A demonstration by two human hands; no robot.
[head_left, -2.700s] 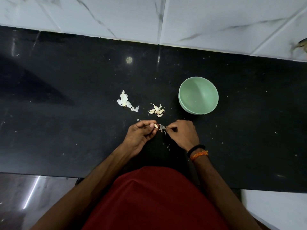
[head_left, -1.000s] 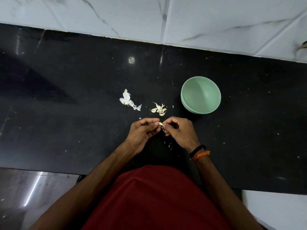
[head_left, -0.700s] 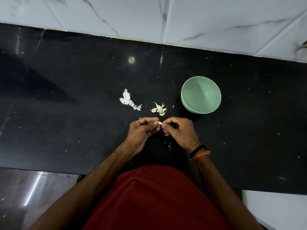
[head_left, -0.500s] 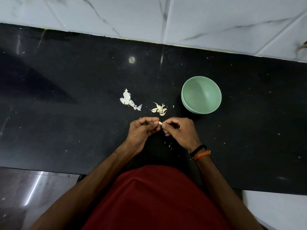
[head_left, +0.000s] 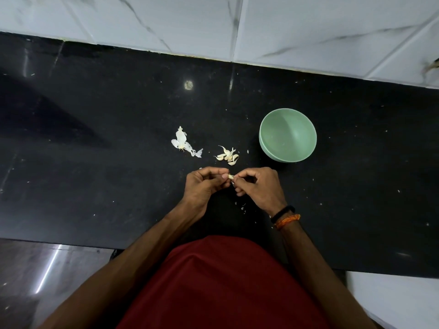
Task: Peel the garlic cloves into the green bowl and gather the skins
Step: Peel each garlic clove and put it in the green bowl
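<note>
Garlic clove (head_left: 230, 176) sits at frame centre, pinched between both hands just above the black bench (head_left: 95, 162). Left hand (head_left: 202, 186) has its fingers (head_left: 215, 172) curled, thumb tip against the clove's left side. Right hand (head_left: 260, 186) fingers curled too, tips clamped on the clove's right end; a bit of skin hangs below them. Green bowl (head_left: 288, 135) stands upper right of the hands, apart from them. Unpeeled cloves pile (head_left: 226, 156) lies just above the hands, loose skins (head_left: 184, 144) further left. Small skin flakes (head_left: 241, 206) lie below the hands.
</note>
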